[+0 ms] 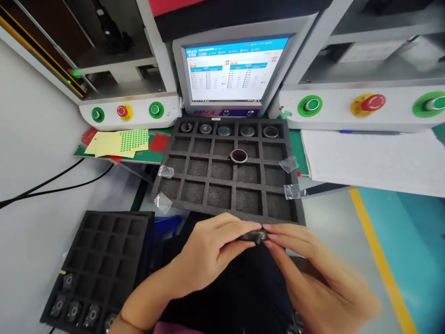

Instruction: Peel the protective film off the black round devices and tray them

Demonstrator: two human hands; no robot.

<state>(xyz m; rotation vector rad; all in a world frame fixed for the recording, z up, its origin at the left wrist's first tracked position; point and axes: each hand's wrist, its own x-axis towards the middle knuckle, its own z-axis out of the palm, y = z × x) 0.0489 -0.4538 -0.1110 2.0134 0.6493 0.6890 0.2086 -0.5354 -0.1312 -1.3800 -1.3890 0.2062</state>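
Both my hands hold a small dark device (256, 236) just in front of the foam tray; it is seen edge-on and looks like a watch body. My left hand (215, 246) pinches its left end between thumb and fingers. On the other end, the fingertips of my right hand (309, 260) are closed. A round disc (238, 156) with a silver rim and a dark reddish face rests across the dividers of the dark foam tray (222, 184). Several round glassy discs (224, 131) lie in that tray's back row. Fingers hide much of the device.
Behind the tray stands a monitor (238, 69), between machines with green buttons (310, 105) and red stop knobs (373, 102). Yellow sticker sheets (118, 143) lie left, white papers (375, 155) and a pen (368, 132) right. A second foam tray (104, 250) at lower left holds several black pieces (73, 310).
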